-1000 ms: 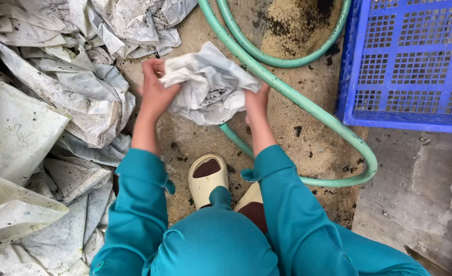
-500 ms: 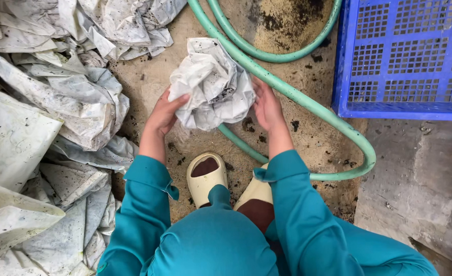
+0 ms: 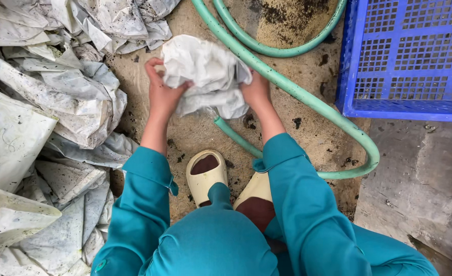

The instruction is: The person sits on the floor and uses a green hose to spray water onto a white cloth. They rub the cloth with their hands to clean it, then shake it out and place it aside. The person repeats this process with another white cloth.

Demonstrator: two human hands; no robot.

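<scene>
I hold a crumpled white plastic bag [image 3: 203, 71], speckled with dirt, in front of me above the ground. My left hand [image 3: 162, 92] grips its left side with the fingers curled over the top edge. My right hand [image 3: 256, 92] grips its right side, partly hidden under the bag. Both arms wear teal sleeves. The bag hangs over a green hose [image 3: 297, 94] that runs across the sandy floor.
A heap of dirty white plastic bags [image 3: 47, 102] covers the left side. A blue perforated crate [image 3: 410, 56] stands at the upper right. The hose loops round to a bend [image 3: 371, 153] near my two cream slippers [image 3: 205, 174]. Bare concrete lies at the lower right.
Both hands have bunched the bag tighter and lifted it slightly up the frame; the left hand has shifted from under the bag to its top left edge.
</scene>
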